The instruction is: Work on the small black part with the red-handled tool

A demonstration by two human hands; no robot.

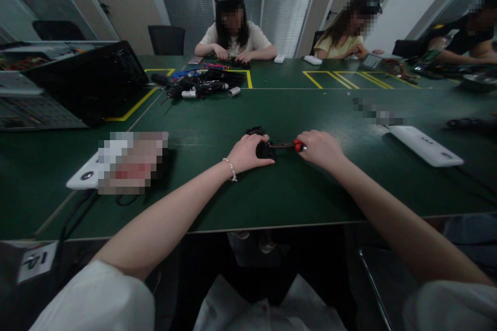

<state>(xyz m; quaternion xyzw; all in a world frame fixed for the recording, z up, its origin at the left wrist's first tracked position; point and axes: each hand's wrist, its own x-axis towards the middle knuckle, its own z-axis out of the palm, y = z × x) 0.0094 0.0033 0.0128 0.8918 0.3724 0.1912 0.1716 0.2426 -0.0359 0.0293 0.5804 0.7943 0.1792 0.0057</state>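
My left hand (248, 153) is closed around a small black device (264, 149) resting on the green table (279, 196). My right hand (320, 148) grips a screwdriver with a red handle (298, 146). Its metal shaft points left into the black device. Both hands sit close together near the table's middle, a little back from the front edge. A beaded bracelet circles my left wrist.
A white power strip (425, 146) lies to the right, another white device (87, 176) to the left beside a blurred patch. Black tools and parts (198, 85) are piled farther back. An open black case (85, 80) stands at the left. Three people work across the table.
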